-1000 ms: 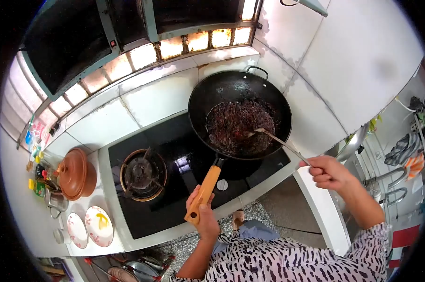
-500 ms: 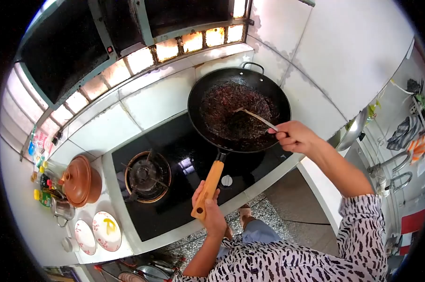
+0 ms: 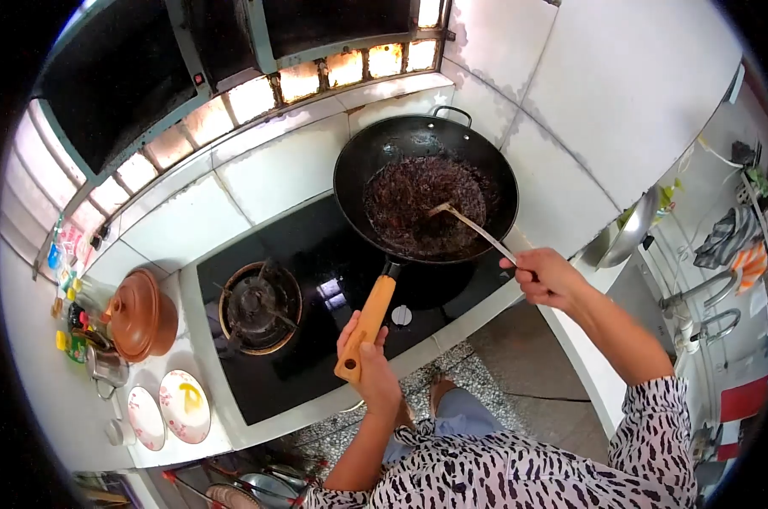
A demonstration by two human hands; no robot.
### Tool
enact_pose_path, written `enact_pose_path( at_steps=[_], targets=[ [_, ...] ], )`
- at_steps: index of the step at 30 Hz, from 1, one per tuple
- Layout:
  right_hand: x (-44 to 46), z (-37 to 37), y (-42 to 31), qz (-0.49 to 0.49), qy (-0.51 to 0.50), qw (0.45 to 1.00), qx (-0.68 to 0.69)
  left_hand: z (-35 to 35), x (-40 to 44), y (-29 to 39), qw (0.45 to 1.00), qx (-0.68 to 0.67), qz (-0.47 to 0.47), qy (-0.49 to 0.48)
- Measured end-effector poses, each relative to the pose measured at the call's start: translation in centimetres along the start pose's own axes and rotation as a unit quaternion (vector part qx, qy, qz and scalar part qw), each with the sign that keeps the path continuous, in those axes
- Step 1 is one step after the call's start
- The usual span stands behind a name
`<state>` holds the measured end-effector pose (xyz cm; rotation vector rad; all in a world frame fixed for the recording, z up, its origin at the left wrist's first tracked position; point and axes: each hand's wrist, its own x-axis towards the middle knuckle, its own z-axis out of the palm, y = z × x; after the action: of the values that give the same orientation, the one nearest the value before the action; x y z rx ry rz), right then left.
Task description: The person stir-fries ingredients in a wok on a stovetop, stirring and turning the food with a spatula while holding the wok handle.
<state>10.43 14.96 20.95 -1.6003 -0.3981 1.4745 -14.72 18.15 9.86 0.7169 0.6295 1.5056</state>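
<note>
A black wok (image 3: 360, 182) stands at the right side of the stove, holding dark, glossy, shredded-looking food (image 3: 422, 195). My left hand (image 3: 369, 360) is wrapped round the wok's wooden handle (image 3: 378, 305), near its end. In my right hand (image 3: 543, 278) is a long-handled metal utensil (image 3: 479, 231), slanting down over the wok's near right rim. Its tip rests in the food, partly buried, so I cannot make out its full shape. The wok hides the burner beneath it.
A bare burner (image 3: 261, 307) sits on the black glass stovetop (image 3: 274, 390) to the left. Beyond it are a lidded brown clay pot (image 3: 144, 318), a metal mug (image 3: 108, 370), bottles and two patterned plates (image 3: 185, 427). Tiled walls (image 3: 562, 182) border the wok; a metal pan lid (image 3: 630, 229) leans at the right.
My right hand has moved back toward me and slightly right, drawing the utensil's tip nearer the wok's near side. My left hand keeps its grip on the handle. The view has shifted slightly.
</note>
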Motion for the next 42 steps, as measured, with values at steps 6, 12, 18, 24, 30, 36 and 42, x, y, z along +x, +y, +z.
enact_pose_path(
  at_steps=[6,12,18,24,30,36,42],
  targets=[
    [4.9,-0.5,3.8,0.017,-0.050,0.997,0.057,-0.1,0.1,-0.2,1.000,-0.002,0.012,0.006],
    [1.5,-2.3,8.8,-0.019,-0.086,0.993,0.075,-0.3,-2.2,-0.3,0.999,0.030,-0.038,0.016],
    [-1.8,-8.2,24.5,0.085,-0.071,0.985,0.134,-2.8,-13.7,-4.5,0.972,0.115,-0.199,0.043],
    [-7.5,-13.1,35.1,0.173,-0.037,0.965,0.194,-7.0,-25.7,-5.9,0.913,0.188,-0.355,0.071],
    [-11.0,-15.4,38.5,0.117,0.012,0.972,0.203,-6.0,-29.2,-6.5,0.838,0.288,-0.462,0.015],
    [-14.2,-14.0,40.4,0.032,0.075,0.957,0.277,-6.7,-30.1,-9.3,0.799,0.381,-0.445,-0.137],
    [-17.9,-9.5,45.5,0.049,0.063,0.951,0.300,-16.2,-34.5,-11.4,0.667,0.618,-0.283,-0.305]
  ],
)
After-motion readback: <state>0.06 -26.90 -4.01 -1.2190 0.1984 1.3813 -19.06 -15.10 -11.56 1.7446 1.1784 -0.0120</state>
